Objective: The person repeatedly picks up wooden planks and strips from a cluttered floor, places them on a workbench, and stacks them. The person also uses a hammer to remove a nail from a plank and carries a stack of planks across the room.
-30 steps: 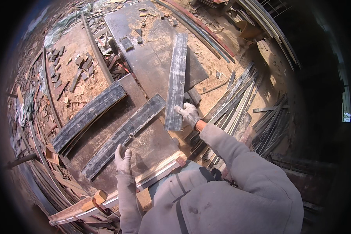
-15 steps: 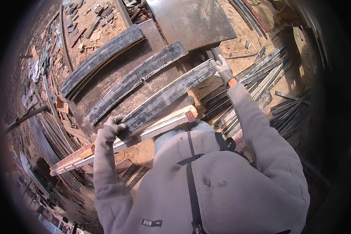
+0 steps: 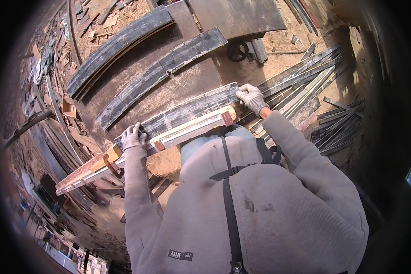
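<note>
A dark, weathered wooden plank (image 3: 187,108) lies across the near side of the brown metal table, just beyond a long fence with a ruled strip (image 3: 187,132). My gloved left hand (image 3: 133,137) grips its left end, the thumb toward the plank's face. At the other end, my gloved right hand (image 3: 251,97) has its fingers closed round the plank's tip. Both ends are partly covered by the gloves. A clamp (image 3: 110,165) and a yellowish wood block (image 3: 113,150) sit on the fence near my left wrist.
Farther over the metal table (image 3: 187,78) lie a curved dark plank (image 3: 162,71) and a stack of similar planks (image 3: 118,48). A black handwheel (image 3: 237,51) shows under the table's right side. Long strips (image 3: 301,91) are heaped at right; wood scraps litter the sandy ground at left.
Both hands have brought the plank nearer to me, from askew over the table to alongside the ruled fence. My right hand has come down and left. The view has shifted slightly.
</note>
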Available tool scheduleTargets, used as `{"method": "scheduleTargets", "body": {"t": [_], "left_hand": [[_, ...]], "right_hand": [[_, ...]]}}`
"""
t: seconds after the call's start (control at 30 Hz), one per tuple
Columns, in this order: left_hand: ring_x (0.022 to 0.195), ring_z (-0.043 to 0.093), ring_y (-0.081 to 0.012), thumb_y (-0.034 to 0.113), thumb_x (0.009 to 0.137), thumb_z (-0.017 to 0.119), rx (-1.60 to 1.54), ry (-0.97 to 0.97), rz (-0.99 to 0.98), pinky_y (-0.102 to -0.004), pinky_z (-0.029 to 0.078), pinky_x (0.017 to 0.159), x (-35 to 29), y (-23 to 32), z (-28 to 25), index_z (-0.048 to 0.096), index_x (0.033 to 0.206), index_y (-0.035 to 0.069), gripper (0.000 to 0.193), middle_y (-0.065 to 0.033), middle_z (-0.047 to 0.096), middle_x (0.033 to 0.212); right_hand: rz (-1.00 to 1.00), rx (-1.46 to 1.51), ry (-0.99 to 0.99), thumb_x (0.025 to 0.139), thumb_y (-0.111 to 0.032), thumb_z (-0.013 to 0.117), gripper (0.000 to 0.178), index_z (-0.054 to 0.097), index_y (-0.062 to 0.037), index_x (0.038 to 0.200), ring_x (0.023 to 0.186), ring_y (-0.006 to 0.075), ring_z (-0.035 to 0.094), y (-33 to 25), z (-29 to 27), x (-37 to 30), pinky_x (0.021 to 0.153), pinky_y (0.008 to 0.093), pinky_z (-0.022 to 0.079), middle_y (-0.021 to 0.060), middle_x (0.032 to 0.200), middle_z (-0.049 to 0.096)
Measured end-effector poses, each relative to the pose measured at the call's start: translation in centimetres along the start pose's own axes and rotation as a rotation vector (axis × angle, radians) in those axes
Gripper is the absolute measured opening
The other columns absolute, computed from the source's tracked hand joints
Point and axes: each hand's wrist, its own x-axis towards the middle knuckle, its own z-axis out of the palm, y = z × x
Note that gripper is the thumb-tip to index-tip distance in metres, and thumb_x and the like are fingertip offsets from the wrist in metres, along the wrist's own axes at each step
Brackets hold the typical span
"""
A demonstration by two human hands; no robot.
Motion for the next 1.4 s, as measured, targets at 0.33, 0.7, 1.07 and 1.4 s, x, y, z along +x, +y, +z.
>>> {"method": "scheduleTargets", "body": {"t": [0.33, 0.7, 1.07, 1.4], "left_hand": [[0.154, 0.039, -0.0445, 0.055, 0.102, 0.064, -0.025, 0.136, 0.171, -0.056, 0.028, 0.131, -2.9, 12.1, -2.4, 0.05, 0.16, 0.011, 0.074, -0.0225, 0.047, 0.164], [0.153, 0.038, -0.0416, 0.038, 0.104, 0.06, -0.083, 0.188, 0.14, -0.0579, 0.02, 0.133, 0.3, 20.7, 0.7, 0.049, 0.158, 0.01, 0.062, -0.0221, 0.049, 0.156], [0.158, 0.031, -0.0389, 0.031, 0.106, 0.056, -0.121, 0.101, -0.025, -0.0554, 0.016, 0.135, -1.8, 19.7, 1.7, 0.045, 0.159, 0.006, 0.06, -0.0199, 0.044, 0.163], [0.156, 0.037, -0.0393, 0.032, 0.105, 0.056, -0.205, 0.232, 0.062, -0.0545, 0.018, 0.136, 5.1, 19.1, 0.9, 0.053, 0.15, 0.002, 0.054, -0.02, 0.05, 0.159]], "right_hand": [[-0.071, -0.41, 0.025, 0.091, -0.022, 0.077, 0.027, 0.077, -0.0024, 0.109, 0.087, 0.0199, 0.073, 0.6, 0.4, 0.6, 0.082, 0.0355, 0.057, 0.0118, 0.093, 0.079], [-0.174, -0.257, 0.4, 0.087, -0.067, 0.083, 0.118, 0.038, 0.0134, 0.16, 0.125, 0.0341, 0.069, -10.3, -4.2, 13.4, 0.106, 0.0418, 0.054, 0.0237, 0.135, 0.072], [0.108, 0.682, -0.061, 0.105, -0.017, 0.073, 0.012, 0.074, -0.0094, 0.115, 0.079, 0.0122, 0.067, -13.4, -0.8, 7.0, 0.067, 0.0283, 0.061, -0.0009, 0.1, 0.072], [-0.234, 1.246, 0.273, 0.106, -0.031, 0.072, 0.026, 0.07, -0.0054, 0.11, 0.069, 0.0137, 0.065, -6.1, -24.1, -1.3, 0.054, 0.0245, 0.052, 0.0041, 0.092, 0.073]]}}
